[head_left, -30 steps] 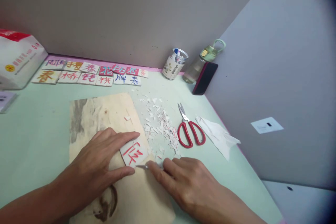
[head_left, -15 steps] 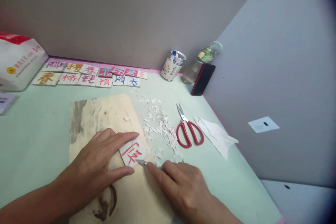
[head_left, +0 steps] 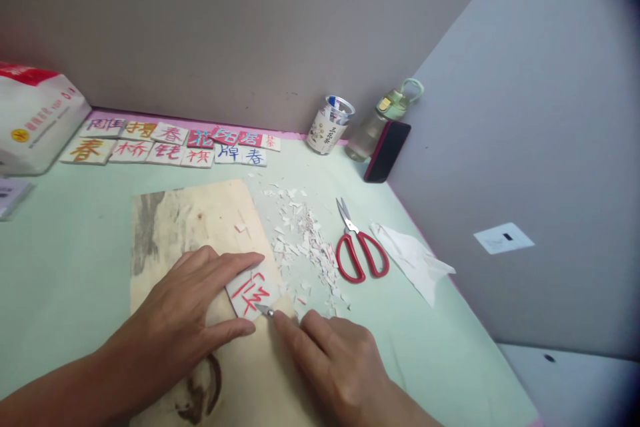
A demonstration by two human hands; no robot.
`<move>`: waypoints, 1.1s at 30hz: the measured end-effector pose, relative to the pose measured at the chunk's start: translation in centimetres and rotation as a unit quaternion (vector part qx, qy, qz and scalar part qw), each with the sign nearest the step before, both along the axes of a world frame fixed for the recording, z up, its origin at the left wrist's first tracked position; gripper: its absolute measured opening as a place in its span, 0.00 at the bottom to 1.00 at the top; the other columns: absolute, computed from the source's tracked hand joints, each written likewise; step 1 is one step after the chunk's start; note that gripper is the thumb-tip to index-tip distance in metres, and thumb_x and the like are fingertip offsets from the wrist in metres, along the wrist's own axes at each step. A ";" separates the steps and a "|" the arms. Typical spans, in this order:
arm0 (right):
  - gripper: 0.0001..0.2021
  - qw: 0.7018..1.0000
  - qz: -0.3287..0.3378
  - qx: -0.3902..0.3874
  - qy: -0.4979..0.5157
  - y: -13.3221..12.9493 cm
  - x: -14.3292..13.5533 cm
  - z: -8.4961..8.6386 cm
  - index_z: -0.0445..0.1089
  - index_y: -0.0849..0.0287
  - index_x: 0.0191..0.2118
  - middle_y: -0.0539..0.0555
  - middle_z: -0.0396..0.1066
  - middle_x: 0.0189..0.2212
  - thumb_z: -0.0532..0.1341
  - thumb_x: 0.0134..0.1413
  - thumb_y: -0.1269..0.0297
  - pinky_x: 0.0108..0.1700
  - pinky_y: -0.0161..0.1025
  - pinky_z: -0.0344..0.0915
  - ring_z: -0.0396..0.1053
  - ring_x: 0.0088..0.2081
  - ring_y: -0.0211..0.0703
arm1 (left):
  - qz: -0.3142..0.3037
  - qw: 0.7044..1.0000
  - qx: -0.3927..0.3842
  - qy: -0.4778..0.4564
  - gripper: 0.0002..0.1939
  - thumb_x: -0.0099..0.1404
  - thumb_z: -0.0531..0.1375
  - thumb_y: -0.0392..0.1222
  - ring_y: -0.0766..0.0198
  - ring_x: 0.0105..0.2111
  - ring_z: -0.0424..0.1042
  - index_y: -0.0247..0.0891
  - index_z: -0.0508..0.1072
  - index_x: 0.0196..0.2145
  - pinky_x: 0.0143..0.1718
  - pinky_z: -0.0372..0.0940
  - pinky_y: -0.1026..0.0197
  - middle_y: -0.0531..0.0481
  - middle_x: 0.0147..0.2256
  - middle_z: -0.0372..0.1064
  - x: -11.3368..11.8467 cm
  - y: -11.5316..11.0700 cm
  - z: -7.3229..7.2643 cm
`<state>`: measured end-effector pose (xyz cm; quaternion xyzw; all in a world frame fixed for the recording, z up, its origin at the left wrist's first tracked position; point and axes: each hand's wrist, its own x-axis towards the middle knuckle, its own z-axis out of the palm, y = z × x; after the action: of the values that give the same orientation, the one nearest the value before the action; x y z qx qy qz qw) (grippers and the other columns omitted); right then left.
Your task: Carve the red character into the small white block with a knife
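A white tile with red strokes (head_left: 249, 292) lies tilted on a wooden board (head_left: 215, 207). My left hand (head_left: 193, 310) holds the tile between thumb and fingers at its left side. My right hand (head_left: 335, 360) is closed round a small craft knife (head_left: 265, 310), index finger stretched along it; its handle is mostly hidden under the hand. The blade tip touches the tile near its lower right edge, beside the red strokes. White chips (head_left: 313, 240) lie scattered to the right of the board.
Red-handled scissors (head_left: 354, 240) and a crumpled tissue (head_left: 415, 260) lie at the right. Behind stand a can (head_left: 328, 127), a bottle (head_left: 367, 133) and a phone (head_left: 387, 152). Painted tiles (head_left: 167, 152) line the back left, beside a white package (head_left: 37, 120).
My right hand and the knife have shifted slightly left, the blade tip now a little further over the tile. The left hand has hardly moved.
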<state>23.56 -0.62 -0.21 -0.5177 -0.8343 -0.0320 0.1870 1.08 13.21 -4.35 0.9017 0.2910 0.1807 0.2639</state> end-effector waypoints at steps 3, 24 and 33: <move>0.18 1.000 -0.010 0.003 -0.002 0.1 -0.2 0.0 0.67 0.68 0.58 0.52 0.69 0.27 0.44 0.73 0.74 0.21 0.37 0.56 0.61 0.21 0.38 | -0.009 1.000 0.003 0.003 0.31 0.70 0.62 0.57 0.52 0.47 0.71 0.57 0.60 0.67 0.50 0.65 0.51 0.52 0.50 0.75 0.0 -0.1 0.0; 0.18 0.999 -0.024 0.017 0.030 -0.6 -0.4 -0.9 0.65 0.69 0.59 0.52 0.70 0.28 0.45 0.73 0.74 0.21 0.35 0.59 0.65 0.22 0.38 | -0.008 0.999 0.023 0.022 0.31 0.71 0.60 0.57 0.52 0.53 0.70 0.56 0.57 0.67 0.56 0.60 0.49 0.55 0.57 0.72 0.0 -0.1 0.0; 0.16 0.985 -0.054 -0.015 0.165 -0.5 -0.5 -1.7 0.70 0.65 0.56 0.51 0.66 0.28 0.50 0.70 0.72 0.22 0.33 0.60 0.65 0.24 0.37 | 0.014 1.000 0.021 -0.015 0.30 0.69 0.62 0.55 0.50 0.50 0.69 0.54 0.60 0.65 0.56 0.59 0.47 0.54 0.53 0.74 0.5 -0.7 0.1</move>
<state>23.07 -1.14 -1.91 -0.5625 -0.7632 0.0566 0.3127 1.56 12.46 -4.21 0.9002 0.2955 0.2037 0.2469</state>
